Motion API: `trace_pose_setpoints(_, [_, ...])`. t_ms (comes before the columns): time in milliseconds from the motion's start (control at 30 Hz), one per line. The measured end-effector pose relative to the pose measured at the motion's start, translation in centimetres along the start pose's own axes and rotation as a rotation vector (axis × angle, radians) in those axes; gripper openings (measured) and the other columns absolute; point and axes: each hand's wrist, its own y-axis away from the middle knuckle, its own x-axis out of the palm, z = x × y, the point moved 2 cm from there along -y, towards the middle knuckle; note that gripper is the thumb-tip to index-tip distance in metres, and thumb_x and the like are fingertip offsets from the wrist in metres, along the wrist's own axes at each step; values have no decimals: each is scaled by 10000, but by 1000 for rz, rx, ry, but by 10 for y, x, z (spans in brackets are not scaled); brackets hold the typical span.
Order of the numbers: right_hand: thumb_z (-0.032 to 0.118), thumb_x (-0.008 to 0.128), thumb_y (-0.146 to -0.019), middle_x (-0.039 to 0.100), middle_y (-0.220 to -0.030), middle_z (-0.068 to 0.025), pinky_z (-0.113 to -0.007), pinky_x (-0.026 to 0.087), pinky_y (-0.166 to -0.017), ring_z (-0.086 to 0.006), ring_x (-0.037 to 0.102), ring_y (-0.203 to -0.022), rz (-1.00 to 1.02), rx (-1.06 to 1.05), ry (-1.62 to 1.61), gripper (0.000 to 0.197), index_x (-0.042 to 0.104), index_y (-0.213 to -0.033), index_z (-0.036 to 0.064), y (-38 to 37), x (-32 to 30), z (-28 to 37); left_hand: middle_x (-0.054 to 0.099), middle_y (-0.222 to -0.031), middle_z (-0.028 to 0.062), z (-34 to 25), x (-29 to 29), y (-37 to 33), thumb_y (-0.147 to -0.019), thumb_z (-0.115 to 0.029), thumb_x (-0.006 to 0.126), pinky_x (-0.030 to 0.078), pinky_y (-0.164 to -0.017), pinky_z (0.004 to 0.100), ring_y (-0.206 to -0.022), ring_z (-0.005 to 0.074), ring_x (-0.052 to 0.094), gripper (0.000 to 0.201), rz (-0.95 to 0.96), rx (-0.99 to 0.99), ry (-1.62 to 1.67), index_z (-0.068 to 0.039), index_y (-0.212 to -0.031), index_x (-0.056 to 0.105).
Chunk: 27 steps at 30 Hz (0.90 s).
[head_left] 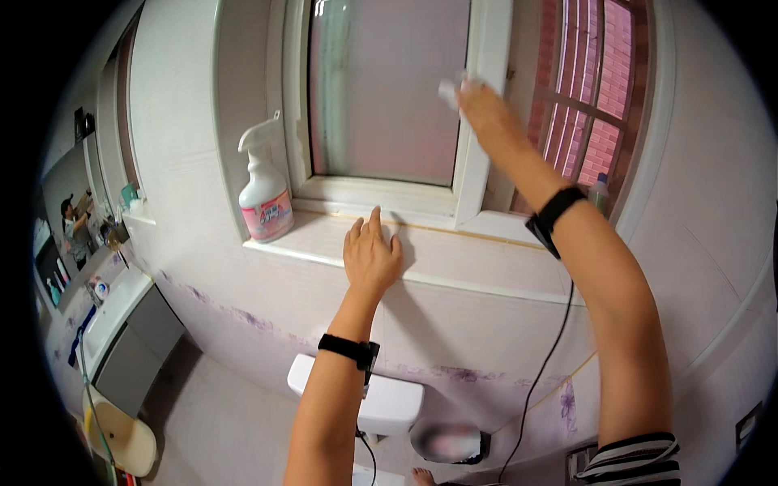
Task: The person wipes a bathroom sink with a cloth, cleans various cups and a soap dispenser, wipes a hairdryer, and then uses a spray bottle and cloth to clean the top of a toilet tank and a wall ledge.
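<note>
My right hand (484,109) is raised to the white window frame (491,32), at the right edge of the frosted pane (389,89). Its fingers are closed on a small white wad (447,93), blurred by motion; whether it is tissue or cloth I cannot tell. Lower down, my left hand (374,255) lies on the windowsill (486,261) with its fingers stretched out and nothing in it. To its left, a white spray bottle (264,190) with a pink label stands upright on the sill, apart from the hand.
A small bottle with a blue cap (598,193) stands at the sill's right end, behind my forearm. Below are a white toilet tank (391,405) and a round dark bin (446,442). A sink cabinet (138,356) and a yellowish basin (126,433) are at left. Black cables hang from both wrists.
</note>
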Motion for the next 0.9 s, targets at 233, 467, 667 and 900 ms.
trace_pose_setpoints(233, [14,508,-754,598,-926,-146,-364,403,-905,-273,553,-933,366,-236,-462,206,584,-943,-16,111,5,87,611,-1052,111,1,0,-3,-791,-188,512,312,-990,393,-1171,307,424,568,-16,2,17,-35,-1311,341])
trace_pose_setpoints(467, [14,545,-743,605,-937,-139,-356,465,-717,-296,563,-875,474,-18,-681,168,583,-905,-10,8,2,60,594,-1049,113,-1,-4,3,-787,-132,492,327,-974,388,-1157,300,432,601,-28,7,61,13,-1332,284])
trace_pose_setpoints(667, [66,589,-748,629,-934,-144,-345,462,-770,-306,582,-900,621,-105,-573,210,614,-952,29,52,45,63,588,-984,138,-8,1,-2,-793,-104,461,318,-958,399,-1127,328,451,587,-55,47,93,63,-1325,275])
trace_pose_setpoints(900, [143,618,-755,637,-872,-186,-373,476,-715,-291,623,-801,677,264,-709,247,646,-973,32,4,32,75,542,-1106,163,4,0,-1,-797,-112,461,294,-987,418,-1162,329,427,631,-120,50,34,48,-1354,212])
